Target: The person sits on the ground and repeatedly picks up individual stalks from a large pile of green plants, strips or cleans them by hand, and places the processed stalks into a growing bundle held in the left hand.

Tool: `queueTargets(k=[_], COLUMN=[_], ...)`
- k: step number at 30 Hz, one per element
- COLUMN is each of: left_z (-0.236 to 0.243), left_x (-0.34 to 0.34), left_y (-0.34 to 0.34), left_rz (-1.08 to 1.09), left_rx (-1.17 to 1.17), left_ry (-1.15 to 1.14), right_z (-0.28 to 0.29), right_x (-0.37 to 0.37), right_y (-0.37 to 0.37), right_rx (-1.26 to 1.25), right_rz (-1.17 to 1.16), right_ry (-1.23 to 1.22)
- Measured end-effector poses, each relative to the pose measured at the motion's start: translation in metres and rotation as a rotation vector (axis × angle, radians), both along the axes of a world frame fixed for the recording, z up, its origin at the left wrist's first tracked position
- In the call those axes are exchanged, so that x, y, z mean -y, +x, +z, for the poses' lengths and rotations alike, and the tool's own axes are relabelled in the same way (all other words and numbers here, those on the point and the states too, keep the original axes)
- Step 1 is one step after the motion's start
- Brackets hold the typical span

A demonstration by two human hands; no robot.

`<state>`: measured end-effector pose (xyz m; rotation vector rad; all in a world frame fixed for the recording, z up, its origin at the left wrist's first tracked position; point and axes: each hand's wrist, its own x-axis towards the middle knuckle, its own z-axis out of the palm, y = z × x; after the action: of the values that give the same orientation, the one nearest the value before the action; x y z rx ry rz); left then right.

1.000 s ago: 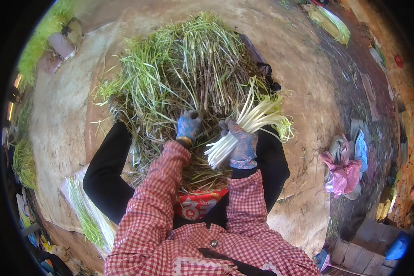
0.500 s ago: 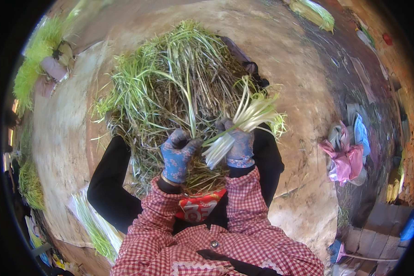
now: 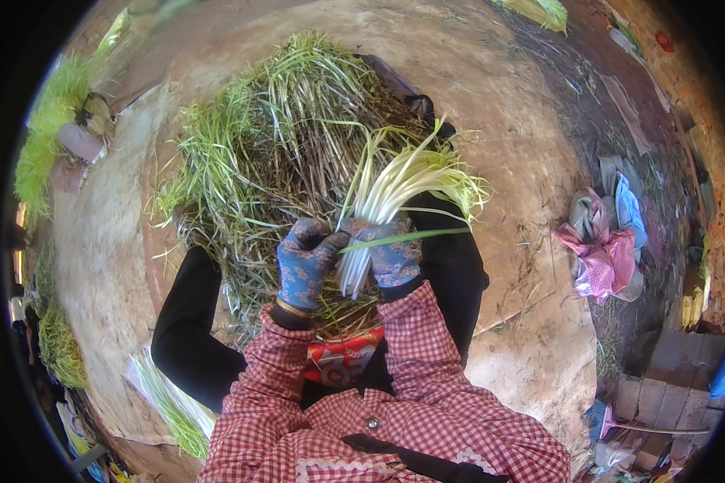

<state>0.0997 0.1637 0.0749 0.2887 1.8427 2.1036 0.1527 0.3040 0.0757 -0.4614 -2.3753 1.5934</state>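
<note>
My right hand (image 3: 391,251), in a blue flowered glove, is closed round a bunch of pale leafy stalks (image 3: 391,189) that look like blanched garlic shoots. Their white ends point down toward me and the yellow-green tops fan out to the far right. One green leaf (image 3: 427,235) lies across the back of this hand. My left hand (image 3: 304,258), gloved alike, is closed in a pinch at the bunch's left edge, where a single stalk runs to its fingertips. Beyond both hands lies a big heap of untrimmed shoots (image 3: 298,137), green-topped with brown, dry stems, between my legs.
A red printed bag (image 3: 342,358) is below the hands at my lap. Trimmed shoots (image 3: 169,402) lie at the near left. Pink and blue cloths (image 3: 608,258) are heaped at right on the brown ground sheet (image 3: 524,338). More greens (image 3: 52,121) are at the far left.
The right hand has turned the bunch more upright and leftward. The left hand has brought its single stalk up against the bunch, so both hands now meet.
</note>
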Motion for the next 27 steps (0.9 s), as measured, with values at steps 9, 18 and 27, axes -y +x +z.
queueTargets(k=[9,18,27], left_z=[-0.012,0.008,-0.011], left_x=[0.020,0.023,0.102], left_y=[0.008,0.017,0.013], left_rz=[0.036,-0.160,-0.453], left_rx=[0.157,0.145,-0.430], left_ry=[0.164,-0.151,-0.688], right_z=[0.000,-0.003,0.008], right_x=[0.001,-0.006,-0.012], right_y=[-0.006,-0.008,-0.005], right_rx=[-0.167,-0.315,-0.292], right_rz=[-0.342,-0.330,-0.509], right_ry=[-1.124,-1.143,-1.145])
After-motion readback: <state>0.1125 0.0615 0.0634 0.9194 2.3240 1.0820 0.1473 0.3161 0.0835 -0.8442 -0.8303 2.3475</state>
